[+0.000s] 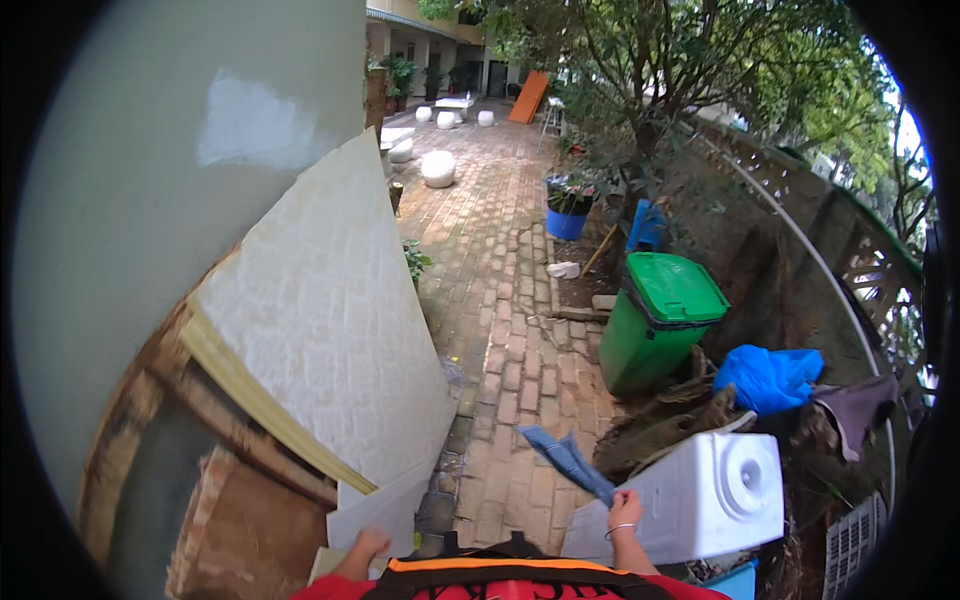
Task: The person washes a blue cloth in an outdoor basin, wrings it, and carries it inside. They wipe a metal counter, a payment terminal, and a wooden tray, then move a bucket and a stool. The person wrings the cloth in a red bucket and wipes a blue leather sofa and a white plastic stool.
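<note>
My right hand, with a thin band at its wrist, grips one end of a blue strip that looks like cloth. Its far part splits into two tails over the brick path. Beside that hand stands a white box-like object with a round recess in its end. My left hand is low in front of me, its fingers blurred and seemingly curled. Just past it is a small white panel, and I cannot tell whether they touch. Large pale boards lean against the wall beyond.
A green wheeled bin stands right of the brick path. Near it are a blue plastic bag, logs and dark cloth. Wooden framing lines the left wall. Round white stools stand farther along.
</note>
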{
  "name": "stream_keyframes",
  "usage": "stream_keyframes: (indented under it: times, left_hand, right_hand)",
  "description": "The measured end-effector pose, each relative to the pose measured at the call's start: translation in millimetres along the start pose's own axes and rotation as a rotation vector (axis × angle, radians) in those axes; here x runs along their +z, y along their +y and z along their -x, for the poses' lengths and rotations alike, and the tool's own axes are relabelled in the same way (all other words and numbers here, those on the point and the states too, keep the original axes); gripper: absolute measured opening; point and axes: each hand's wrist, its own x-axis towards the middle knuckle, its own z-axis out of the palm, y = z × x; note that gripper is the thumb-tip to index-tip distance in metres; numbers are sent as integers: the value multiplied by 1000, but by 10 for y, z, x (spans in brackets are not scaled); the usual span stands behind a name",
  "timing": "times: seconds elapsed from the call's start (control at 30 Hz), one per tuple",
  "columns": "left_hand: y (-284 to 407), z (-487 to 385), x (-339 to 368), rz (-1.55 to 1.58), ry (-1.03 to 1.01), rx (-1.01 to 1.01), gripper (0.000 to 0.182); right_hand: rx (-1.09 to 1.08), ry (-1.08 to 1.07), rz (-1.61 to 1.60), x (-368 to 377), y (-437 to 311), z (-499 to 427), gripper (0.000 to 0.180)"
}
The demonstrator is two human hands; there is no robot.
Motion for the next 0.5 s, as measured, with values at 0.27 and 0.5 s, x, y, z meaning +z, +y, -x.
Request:
stream_keyframes:
  times: [0.27, 0.5]
  left_hand:
    - [3242, -3186, -998, 241, 163, 424, 14]
    - [2898, -3821, -699, -308, -80, -159, 33]
  right_hand:
    - [117, 46, -223, 1268, -504, -2040, 2]
    - [299, -138, 171, 2688, -722, -4244, 8]
